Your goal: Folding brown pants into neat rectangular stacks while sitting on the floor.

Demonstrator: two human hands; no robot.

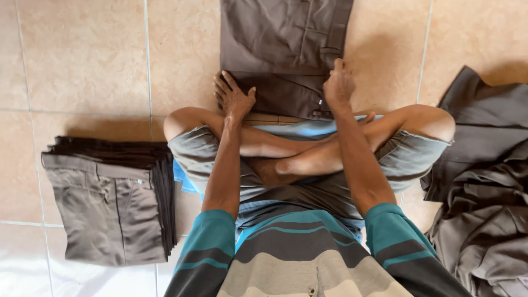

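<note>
- my left hand [233, 94] lies flat, fingers spread, on the near left edge of the brown trousers [283, 52] on the tiled floor [82, 60] before my crossed legs.
- my right hand [339, 82] seems bunched, perhaps pinching their right edge near the waistband.

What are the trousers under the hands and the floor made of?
Trousers: seemingly woven cloth, matte brown, with visible seams and soft creases. Floor: likely glazed ceramic tile, beige and mottled, with pale grout lines and a faint sheen.
</note>
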